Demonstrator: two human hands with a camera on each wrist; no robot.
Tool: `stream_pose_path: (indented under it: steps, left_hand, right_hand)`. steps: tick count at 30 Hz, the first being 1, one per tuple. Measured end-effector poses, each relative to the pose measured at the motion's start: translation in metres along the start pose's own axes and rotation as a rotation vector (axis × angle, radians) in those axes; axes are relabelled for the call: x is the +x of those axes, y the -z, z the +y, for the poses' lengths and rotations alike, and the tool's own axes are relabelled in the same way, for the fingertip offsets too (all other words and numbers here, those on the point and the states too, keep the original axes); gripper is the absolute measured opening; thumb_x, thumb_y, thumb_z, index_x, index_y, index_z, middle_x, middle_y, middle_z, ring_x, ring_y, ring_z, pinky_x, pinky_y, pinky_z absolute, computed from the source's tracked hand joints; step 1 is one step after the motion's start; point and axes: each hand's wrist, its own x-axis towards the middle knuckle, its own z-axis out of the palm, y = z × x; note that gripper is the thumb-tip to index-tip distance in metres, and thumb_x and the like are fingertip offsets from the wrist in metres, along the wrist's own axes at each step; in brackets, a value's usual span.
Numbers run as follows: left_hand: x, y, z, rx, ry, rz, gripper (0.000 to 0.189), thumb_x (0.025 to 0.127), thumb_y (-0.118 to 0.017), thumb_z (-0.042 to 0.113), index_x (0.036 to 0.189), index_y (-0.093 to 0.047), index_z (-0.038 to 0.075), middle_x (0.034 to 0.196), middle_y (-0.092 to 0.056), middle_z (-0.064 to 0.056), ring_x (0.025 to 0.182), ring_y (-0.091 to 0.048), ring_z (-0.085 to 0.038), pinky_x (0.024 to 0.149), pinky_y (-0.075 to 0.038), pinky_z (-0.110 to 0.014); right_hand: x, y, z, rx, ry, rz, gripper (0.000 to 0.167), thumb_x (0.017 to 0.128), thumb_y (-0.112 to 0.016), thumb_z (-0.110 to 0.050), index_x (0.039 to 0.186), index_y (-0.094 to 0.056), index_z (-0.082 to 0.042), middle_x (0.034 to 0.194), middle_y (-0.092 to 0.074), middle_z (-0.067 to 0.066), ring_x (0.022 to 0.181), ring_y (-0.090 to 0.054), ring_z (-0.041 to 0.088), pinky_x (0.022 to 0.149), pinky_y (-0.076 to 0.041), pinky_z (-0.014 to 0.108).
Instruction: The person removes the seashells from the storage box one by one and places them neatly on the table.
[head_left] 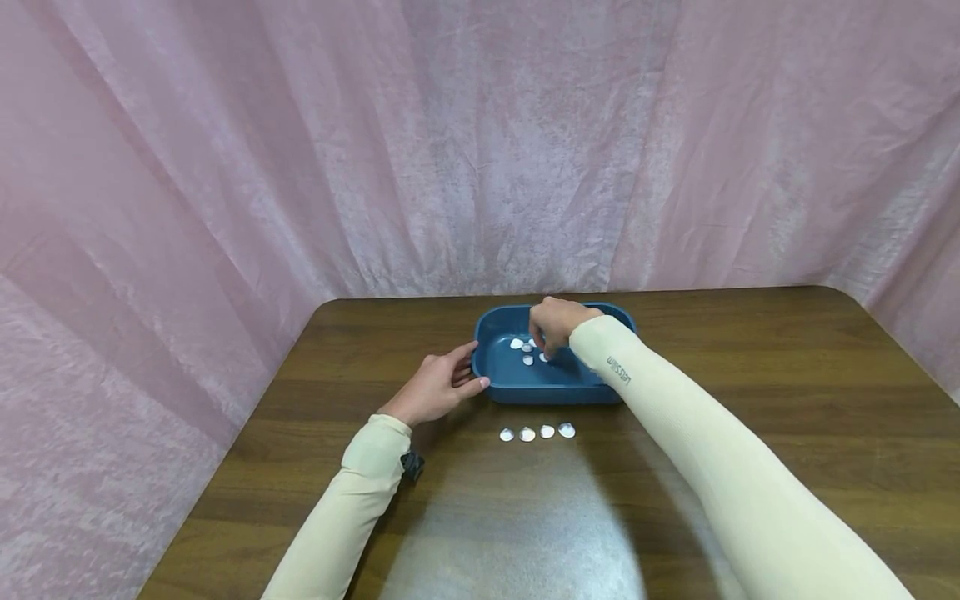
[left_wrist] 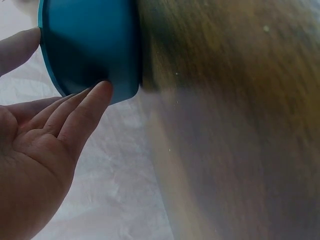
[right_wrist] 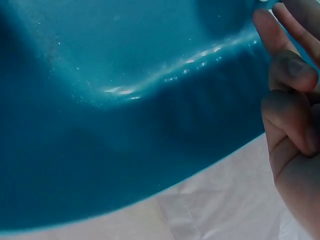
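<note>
A blue plastic basin [head_left: 555,395] stands near the table's far edge. Inside lie several small, shiny clear gems [head_left: 528,360], faceted and roundish. My right hand [head_left: 558,321] reaches down into the basin, its thumb and index finger pinching one gem [head_left: 543,357] close to the floor; in the right wrist view the other fingers [right_wrist: 287,117] are curled. At the basin's left end my left hand [head_left: 435,385] rests with fairly straight fingers against the outer wall. Its thumb [left_wrist: 19,50] touches the rim in the left wrist view.
In front of the basin, several more clear gems [head_left: 527,434] lie in a row on the brown wooden table [head_left: 300,467]. A pink curtain [head_left: 480,167] hangs right behind the table's back edge. A small black device [head_left: 412,465] sits at the left wrist.
</note>
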Motion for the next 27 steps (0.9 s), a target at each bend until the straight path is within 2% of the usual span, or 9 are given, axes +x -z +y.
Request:
stream_pose_path:
  steps: [15,19,27]
  left_hand:
    - [-0.002,-0.001,0.002,0.006,0.013,0.005,0.071,0.099,-0.066,0.028,0.155,-0.033,0.000,0.151,-0.049,-0.023,0.132,-0.059,-0.030,0.106,-0.053,-0.040]
    - [-0.002,0.000,0.002,0.009,0.007,0.010,0.071,0.099,-0.066,0.028,0.155,-0.034,-0.001,0.150,-0.050,-0.024,0.132,-0.060,-0.031,0.106,-0.053,-0.040]
    - [-0.002,0.000,0.002,0.004,0.012,0.005,0.071,0.099,-0.065,0.028,0.155,-0.033,-0.001,0.150,-0.050,-0.024,0.132,-0.059,-0.031,0.106,-0.053,-0.040]
  right_hand:
    - [0.004,-0.016,0.001,0.008,0.025,0.027,0.016,0.080,-0.085,-0.010,0.074,-0.071,-0.017,0.083,-0.069,-0.002,0.074,-0.061,0.016,0.065,-0.052,0.029]
    - [0.004,-0.015,-0.002,0.014,0.004,0.038,0.016,0.081,-0.084,-0.007,0.075,-0.071,-0.015,0.080,-0.068,-0.001,0.071,-0.061,0.016,0.061,-0.052,0.028]
    - [0.006,-0.014,-0.006,0.053,-0.041,0.002,0.015,0.082,-0.080,-0.002,0.080,-0.072,-0.014,0.082,-0.067,0.001,0.071,-0.061,0.016,0.060,-0.051,0.027]
